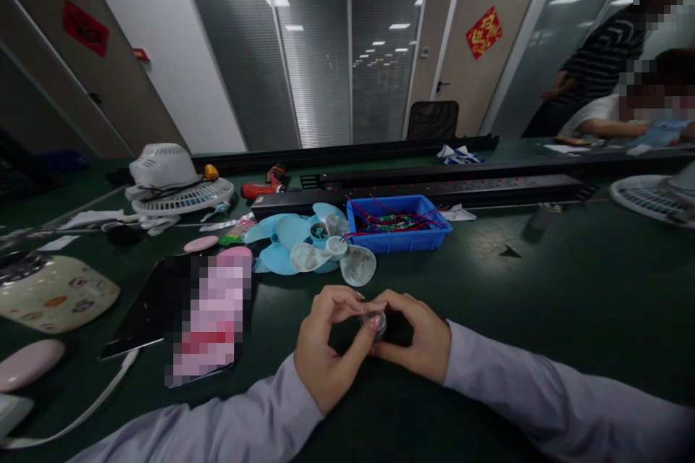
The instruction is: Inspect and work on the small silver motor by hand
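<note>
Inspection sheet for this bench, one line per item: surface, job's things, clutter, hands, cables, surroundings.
Surface: dark green tabletop.
Job's things: small metallic part, mostly hidden by the fingers.
Clutter: light-blue fan blades, blue bin, red drill, white fan head, black flat device.
Hands: left hand and right hand both close around the part.
Cables: red and blue wires in the bin, some over its rim; white cable at the black device's near edge.
Surroundings: glass partitions, mesh chair, two people at far right.
</note>
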`<state>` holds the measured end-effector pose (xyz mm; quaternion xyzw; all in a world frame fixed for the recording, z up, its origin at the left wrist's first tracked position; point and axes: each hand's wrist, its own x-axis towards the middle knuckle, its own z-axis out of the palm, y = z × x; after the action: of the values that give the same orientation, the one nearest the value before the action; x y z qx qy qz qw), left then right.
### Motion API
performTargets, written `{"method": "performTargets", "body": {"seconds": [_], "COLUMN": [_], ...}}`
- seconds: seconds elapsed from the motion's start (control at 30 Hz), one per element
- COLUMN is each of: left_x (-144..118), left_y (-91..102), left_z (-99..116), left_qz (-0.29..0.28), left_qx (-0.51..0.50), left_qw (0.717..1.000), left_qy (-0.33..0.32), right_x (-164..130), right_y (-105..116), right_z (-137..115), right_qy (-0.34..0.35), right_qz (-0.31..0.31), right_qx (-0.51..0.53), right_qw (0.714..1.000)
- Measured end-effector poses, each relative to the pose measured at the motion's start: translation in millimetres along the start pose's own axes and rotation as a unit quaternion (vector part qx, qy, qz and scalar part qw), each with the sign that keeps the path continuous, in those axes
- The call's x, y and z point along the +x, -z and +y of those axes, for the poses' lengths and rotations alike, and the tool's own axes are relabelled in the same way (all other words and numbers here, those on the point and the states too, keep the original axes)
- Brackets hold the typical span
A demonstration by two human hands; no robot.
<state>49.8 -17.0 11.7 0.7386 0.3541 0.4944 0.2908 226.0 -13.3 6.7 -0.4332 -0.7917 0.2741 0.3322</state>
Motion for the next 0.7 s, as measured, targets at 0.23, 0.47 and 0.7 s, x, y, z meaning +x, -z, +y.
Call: {"method": "performTargets", "body": {"seconds": [0.23, 0.47, 0.7], "left_x": [-0.6, -3.1, -33.8], "left_y": [-2.8, 0.1, 49.8], "left_z": [1.7, 2.2, -15.0], "left_qz": [-0.008, 0.094, -0.027], "left_qx": [-0.007, -0.020, 0.203], "left_qw": [1.000, 0.995, 0.979], "left_qy": [0.007, -0.028, -0.004], "right_x": [1.1, -0.2, -0.8], "right_y": [-1.4, -0.7, 0.3], "right_z": [1.7, -1.4, -1.8], "right_qy": [0.015, -0.020, -0.026], "right_qz": [-0.001, 0.003, 0.000], "right_qx": [0.011, 0.010, 0.022], "right_qw": [1.000, 1.000, 0.999]}}
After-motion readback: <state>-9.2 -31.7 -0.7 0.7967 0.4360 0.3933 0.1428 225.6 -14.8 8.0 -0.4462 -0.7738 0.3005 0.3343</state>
